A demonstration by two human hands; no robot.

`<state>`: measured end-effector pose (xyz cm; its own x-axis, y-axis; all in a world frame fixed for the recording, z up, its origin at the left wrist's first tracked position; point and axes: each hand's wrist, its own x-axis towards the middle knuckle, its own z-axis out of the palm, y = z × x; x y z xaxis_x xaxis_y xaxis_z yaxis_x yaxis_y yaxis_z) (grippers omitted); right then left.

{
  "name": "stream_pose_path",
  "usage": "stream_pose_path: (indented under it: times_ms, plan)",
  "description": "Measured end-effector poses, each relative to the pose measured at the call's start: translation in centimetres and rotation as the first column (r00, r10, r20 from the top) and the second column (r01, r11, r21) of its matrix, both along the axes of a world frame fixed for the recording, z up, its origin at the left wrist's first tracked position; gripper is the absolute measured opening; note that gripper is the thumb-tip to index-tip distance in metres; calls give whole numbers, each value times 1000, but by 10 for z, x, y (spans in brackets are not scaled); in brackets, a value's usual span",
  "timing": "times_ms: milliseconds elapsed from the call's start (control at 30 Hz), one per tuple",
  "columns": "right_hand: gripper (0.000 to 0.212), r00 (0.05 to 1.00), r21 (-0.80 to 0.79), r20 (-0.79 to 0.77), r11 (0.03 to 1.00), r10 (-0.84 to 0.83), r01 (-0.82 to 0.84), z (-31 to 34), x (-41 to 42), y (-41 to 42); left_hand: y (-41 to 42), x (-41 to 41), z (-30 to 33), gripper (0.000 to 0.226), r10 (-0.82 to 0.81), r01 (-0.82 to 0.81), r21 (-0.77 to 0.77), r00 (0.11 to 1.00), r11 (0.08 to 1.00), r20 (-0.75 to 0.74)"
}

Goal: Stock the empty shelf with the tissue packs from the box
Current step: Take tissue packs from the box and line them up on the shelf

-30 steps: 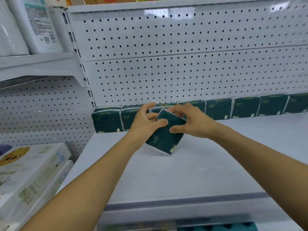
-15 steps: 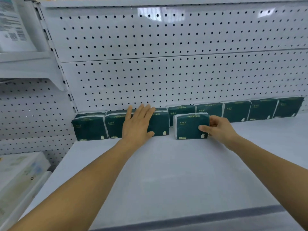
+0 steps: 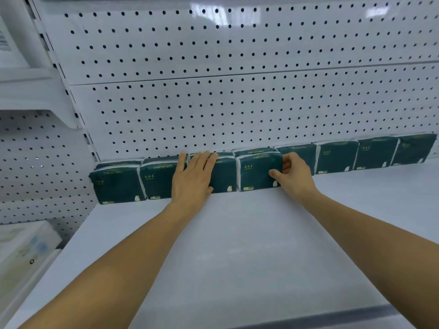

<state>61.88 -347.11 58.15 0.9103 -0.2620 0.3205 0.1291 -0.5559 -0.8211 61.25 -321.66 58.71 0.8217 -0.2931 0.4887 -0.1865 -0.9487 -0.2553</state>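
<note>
Gold capitals reading "COMFORTABLE" run upside down along the top edge of the dark green tissue pack [image 3: 257, 173] at the centre of the frame. The same word shows, partly legible, on the top of the pack behind it [image 3: 255, 151] and on the second pack from the left [image 3: 158, 180]. Small gold characters sit on the front faces of several packs, too small to read. A barcode [image 3: 3, 42] shows at the upper left edge of the frame; its digits cannot be read.
</note>
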Motion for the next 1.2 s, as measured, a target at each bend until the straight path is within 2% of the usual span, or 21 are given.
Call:
stream_pose_path:
  times_ms: [300, 400, 467, 600, 667, 833, 967, 1200]
  plan:
    - [33, 997, -104, -36, 992, -71, 67, -4, -1, 6, -2, -2, 3, 87, 10, -10, -4, 1000, 1000, -27]
    - [45, 990, -169, -43, 978, -131, 122, 0, -12, 9, -3, -6, 7, 92, 11, -12, -25, 998, 1000, -57]
    - [56, 987, -284, -11, 947, -158, 148, 6, -25, 12, -2, -15, 12, 92, 13, -17, -55, 998, 998, -65]
    - [61, 990, -567, 131, 816, -42, 110, 16, -73, 27, 5, -58, 24, 87, 13, -20, -133, 998, 991, -54]
    - [58, 975, -641, 221, 758, 32, 121, 19, -105, 39, 13, -91, 27, 79, -39, 38, -199, 999, 979, 0]
    - [44, 910, -658, 387, 736, 149, 159, 18, -196, 83, 50, -189, 21, 62, -107, 178, -311, 967, 934, 231]
    - [45, 882, -642, 423, 756, 210, 128, 10, -272, 126, 92, -272, 4, 57, -116, 191, -306, 962, 933, 247]
    - [42, 859, -663, 321, 743, 399, -97, -47, -383, 204, 178, -400, -46, 51, -151, 202, -308, 972, 930, 183]
